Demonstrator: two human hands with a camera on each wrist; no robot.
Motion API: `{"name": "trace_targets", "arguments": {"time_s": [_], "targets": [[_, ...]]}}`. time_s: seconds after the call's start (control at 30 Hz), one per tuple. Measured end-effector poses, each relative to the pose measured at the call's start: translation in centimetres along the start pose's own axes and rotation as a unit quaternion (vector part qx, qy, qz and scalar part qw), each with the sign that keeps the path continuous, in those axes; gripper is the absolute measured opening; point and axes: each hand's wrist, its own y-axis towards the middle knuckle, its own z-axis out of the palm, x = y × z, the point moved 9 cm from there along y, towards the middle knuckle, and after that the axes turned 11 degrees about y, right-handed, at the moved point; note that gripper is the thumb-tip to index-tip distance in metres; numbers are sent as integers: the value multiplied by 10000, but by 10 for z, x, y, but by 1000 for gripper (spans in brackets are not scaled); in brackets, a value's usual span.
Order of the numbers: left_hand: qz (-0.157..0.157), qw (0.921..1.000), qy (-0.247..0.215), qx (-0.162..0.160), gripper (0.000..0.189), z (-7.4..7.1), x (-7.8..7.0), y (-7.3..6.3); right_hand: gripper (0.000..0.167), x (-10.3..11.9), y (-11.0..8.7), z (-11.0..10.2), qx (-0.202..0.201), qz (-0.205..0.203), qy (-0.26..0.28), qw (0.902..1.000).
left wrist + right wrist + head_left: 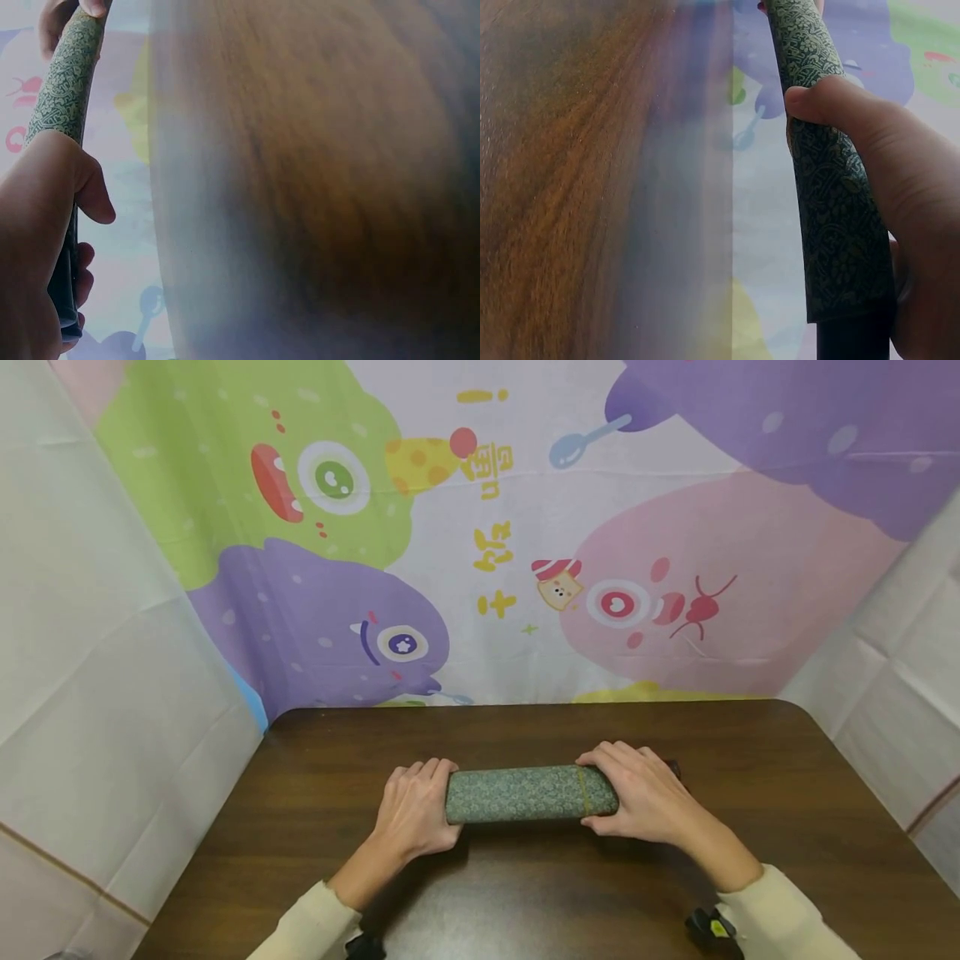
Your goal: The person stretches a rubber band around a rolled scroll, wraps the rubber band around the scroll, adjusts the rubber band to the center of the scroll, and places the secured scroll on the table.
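A long, narrow green case (517, 794) with a floral pattern is held level above the tabletop. A thin yellowish line crosses it near its right end. My left hand (417, 807) grips the left end, thumb on the near side and fingers over the far side. At the other end, my right hand (636, 792) grips it in the same manner. In the right wrist view, the patterned case (832, 217) stops at an edge, and a dark part (853, 341) sticks out beyond it. What that dark part is I cannot tell.
Under the hands is a dark brown wooden table (525, 893) with rounded far corners. A cloth (495, 668) printed with cartoon monsters hangs behind it. Pale panels (97, 652) stand at both sides. A small dark thing (677, 768) shows partly behind the right hand.
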Motion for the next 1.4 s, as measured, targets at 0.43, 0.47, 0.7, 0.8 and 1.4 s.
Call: {"name": "trace_targets", "arguments": {"time_s": [0.43, 0.47, 0.7, 0.8, 1.4], "targets": [[47, 10000, 38, 8, 71, 2, -4, 0, 75, 2, 0, 6, 13, -41, 13, 10000], [76, 10000, 52, -9, 71, 2, -6, 1, 75, 3, 0, 7, 35, -58, 45, 10000], [170, 9998, 70, -127, 71, 1, -12, 3, 75, 9, 1, 8, 71, -125, 52, 9999], [159, 9997, 80, -152, 71, 1, -12, 3, 76, 8, 1, 7, 105, -93, 23, 9999], [42, 10000, -53, -61, 69, 2, -4, 1, 74, 0, -4, -1, -1, -123, -72, 9999]]}}
